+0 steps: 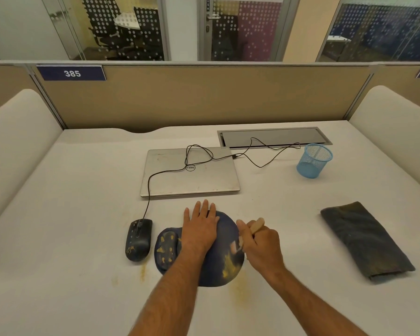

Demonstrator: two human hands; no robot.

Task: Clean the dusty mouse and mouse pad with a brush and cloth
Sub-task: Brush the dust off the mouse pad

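1. Where the desk (pixel 70 214) meets the viewer's near edge lies the mouse pad (pixel 228 270), dark blue and rounded, with yellow dust on it; its padded wrist rest (pixel 166 248) is at the left end, so its long axis runs left to right.
2. Left hand (pixel 199 229): fingers straight, palm pressed flat on the middle of the mouse pad, fingertips reaching past its far edge.
3. Right hand (pixel 260 246): curled round the wooden handle of a brush (pixel 249 235), over the pad's right part; handle end points up and away, bristle end down-left at the pad surface, blurred.
4. Mouse (pixel 138 240): black, dusty, just left of the pad, apart from both hands; long axis runs near to far, cord end away from the viewer.
5. Cloth (pixel 366 241): dark, folded, well to the right of the right hand, long axis slanting from far-left to near-right.
6. Laptop (pixel 192 175): closed, beyond the pad.
7. Mesh cup (pixel 314 161): blue, far right.
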